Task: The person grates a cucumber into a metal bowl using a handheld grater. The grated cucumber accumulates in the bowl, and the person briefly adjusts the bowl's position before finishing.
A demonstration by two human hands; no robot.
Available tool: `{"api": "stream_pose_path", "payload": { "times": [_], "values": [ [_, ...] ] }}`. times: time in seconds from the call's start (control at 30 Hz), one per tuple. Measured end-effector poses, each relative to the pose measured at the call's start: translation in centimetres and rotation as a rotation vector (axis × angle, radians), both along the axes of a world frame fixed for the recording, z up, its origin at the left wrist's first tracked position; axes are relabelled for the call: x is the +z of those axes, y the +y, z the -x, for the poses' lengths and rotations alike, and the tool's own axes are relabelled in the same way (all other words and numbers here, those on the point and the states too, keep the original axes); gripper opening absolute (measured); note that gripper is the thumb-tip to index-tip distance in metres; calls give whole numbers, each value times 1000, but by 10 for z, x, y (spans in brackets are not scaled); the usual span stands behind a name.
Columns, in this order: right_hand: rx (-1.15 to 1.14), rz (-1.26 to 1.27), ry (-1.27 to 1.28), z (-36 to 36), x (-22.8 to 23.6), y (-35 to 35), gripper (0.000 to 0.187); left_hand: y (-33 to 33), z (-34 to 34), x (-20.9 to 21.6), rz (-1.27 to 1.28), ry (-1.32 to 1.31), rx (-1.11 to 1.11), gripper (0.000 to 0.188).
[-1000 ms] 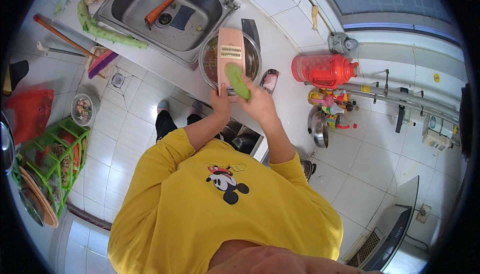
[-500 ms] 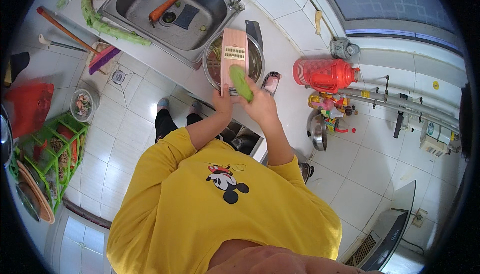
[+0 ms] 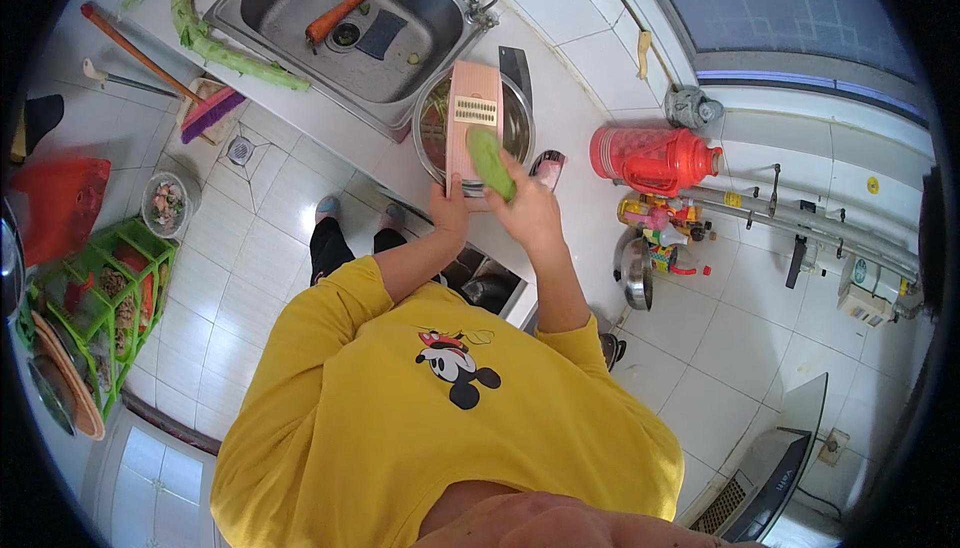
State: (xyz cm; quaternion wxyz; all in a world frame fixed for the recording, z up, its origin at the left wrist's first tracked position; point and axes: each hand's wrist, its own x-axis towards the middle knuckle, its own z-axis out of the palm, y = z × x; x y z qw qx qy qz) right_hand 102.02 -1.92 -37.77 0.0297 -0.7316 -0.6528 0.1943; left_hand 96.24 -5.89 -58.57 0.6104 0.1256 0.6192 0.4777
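A pink grater board (image 3: 476,78) with a pale slotted blade plate lies across a round steel bowl (image 3: 424,148) on the counter. My left hand (image 3: 448,210) is closed on the grater's near end, at the bowl's rim. In my right hand (image 3: 530,210) is a peeled, oblong light green vegetable (image 3: 488,160), its kind unclear. It rests tilted on the board, its far end just below the slots. Some light green shreds (image 3: 438,108) show inside the bowl, partly hidden by the board. Beyond the bowl's right rim lies a dark-bladed knife (image 3: 515,66).
A steel sink (image 3: 290,10) at the far left holds a carrot (image 3: 338,16). Long green peelings (image 3: 215,53) lie along the counter's edge. Right of the bowl are a small pink-and-black object (image 3: 547,168), a red thermos (image 3: 652,160), several bottles (image 3: 665,218) and a steel pan (image 3: 634,270).
My right hand has pushed the green vegetable slightly up the board, nearer the slots. The left hand keeps its hold on the grater. The whole view has shifted a little.
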Motion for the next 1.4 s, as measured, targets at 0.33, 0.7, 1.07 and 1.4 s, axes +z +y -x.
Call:
{"api": "stream_pose_path", "payload": {
  "times": [0.33, 0.7, 1.07, 1.4],
  "values": [
    [-66, -177, -8, -1, -34, 104, 65, -2, -2, -2, -49, -38, 54, 37],
    [-55, 1, -58, 4, -19, -7, 72, 8, 22, 4, 94, -255, -138, 39],
    [-124, 70, -17, 13, -19, 6, 77, 20, 28, 35, -66, -280, -95, 42],
    [-46, -194, 56, -5, -30, 47, 68, 18, 23, 37, -21, -280, -18, 35]
  ]
}}
